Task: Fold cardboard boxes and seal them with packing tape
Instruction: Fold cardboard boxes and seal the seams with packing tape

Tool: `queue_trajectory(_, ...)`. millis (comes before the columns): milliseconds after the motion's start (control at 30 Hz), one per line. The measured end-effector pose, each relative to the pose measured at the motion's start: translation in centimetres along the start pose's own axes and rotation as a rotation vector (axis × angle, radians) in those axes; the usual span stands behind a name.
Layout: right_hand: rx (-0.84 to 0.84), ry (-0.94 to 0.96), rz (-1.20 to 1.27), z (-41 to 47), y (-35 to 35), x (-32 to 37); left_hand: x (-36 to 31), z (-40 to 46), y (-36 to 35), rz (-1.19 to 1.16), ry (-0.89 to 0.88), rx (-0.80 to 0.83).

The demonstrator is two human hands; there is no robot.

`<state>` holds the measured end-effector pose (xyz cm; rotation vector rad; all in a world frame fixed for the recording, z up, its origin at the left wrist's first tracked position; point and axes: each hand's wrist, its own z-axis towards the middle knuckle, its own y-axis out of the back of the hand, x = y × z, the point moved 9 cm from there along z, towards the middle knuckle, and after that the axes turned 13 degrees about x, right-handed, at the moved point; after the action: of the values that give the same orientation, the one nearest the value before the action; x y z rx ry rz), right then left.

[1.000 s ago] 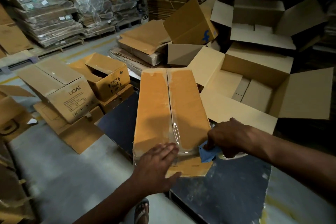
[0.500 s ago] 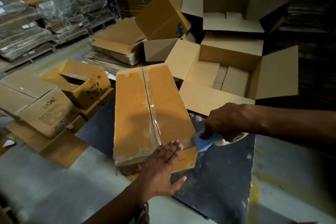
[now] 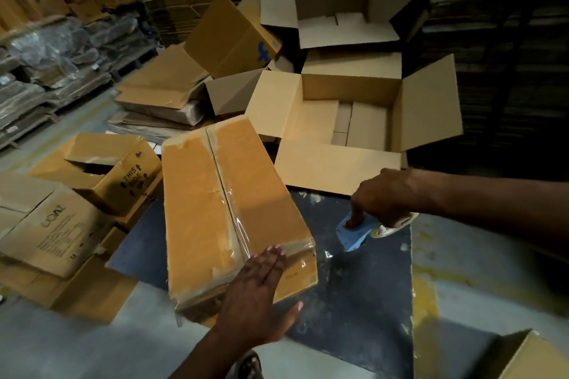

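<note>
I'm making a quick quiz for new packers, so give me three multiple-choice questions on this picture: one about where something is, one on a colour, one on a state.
1. Where is the left hand?
A. flat on the near end of the taped box
B. inside an open box
C. on the floor

2. What colour is the tape dispenser in the right hand?
A. red
B. blue
C. green

3. The big box behind the taped one is
A. taped shut
B. flattened
C. open, flaps spread

Answers: 1 A, straight fingers lie on the taped end. 2 B, its body is light blue. 3 C, its inside shows.
</note>
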<state>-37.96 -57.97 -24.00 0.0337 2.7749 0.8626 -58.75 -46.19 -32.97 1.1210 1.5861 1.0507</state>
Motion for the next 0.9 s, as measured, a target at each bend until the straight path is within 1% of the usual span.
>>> queue_trajectory(133, -0.016, 0.066, 0.051, 2.7, -0.6, 1.7, -1.5, 0.9, 3.5, 0.094, 0.05, 0.01)
queue_trajectory(200, -0.036, 0.094, 0.071, 3.8, -0.4, 2.5, -2.0, 2.0, 4.9, 0.142, 0.042, 0.019)
queue_trajectory(267, -0.069, 0.1, 0.095, 4.2, -0.1, 2.6, -3.3, 3.4, 6.4, 0.22, -0.004, 0.02)
queue_trajectory(300, -0.076, 0.106, 0.105, 4.4, -0.1, 2.5, -3.7, 4.2, 6.4, 0.241, -0.032, 0.061)
queue_trajectory(400, -0.097, 0.117, 0.087, 5.1, 0.0, 2.4, -4.6, 6.7, 5.7, 0.359, -0.16, 0.091)
queue_trajectory(500, -0.101, 0.13, 0.104, 6.1, 0.0, 2.6, -4.9, 8.3, 5.5, 0.428, -0.212, 0.134)
queue_trajectory(600, -0.127, 0.118, 0.129, 7.0, 0.1, 2.7, -4.9, 9.2, 5.1, 0.474, -0.248, 0.191)
queue_trajectory(733, -0.133, 0.078, 0.244, 8.7, -0.2, 2.2, -5.0, 10.0, 4.9, 0.531, -0.278, 0.258)
queue_trajectory(800, -0.154, 0.064, 0.244, 9.0, -0.4, 2.1, -5.0, 10.5, 5.0, 0.565, -0.286, 0.282)
queue_trajectory(900, -0.078, -0.032, 0.143, 9.7, -2.3, 2.3, -5.1, 11.0, 4.8, 0.623, -0.301, 0.344)
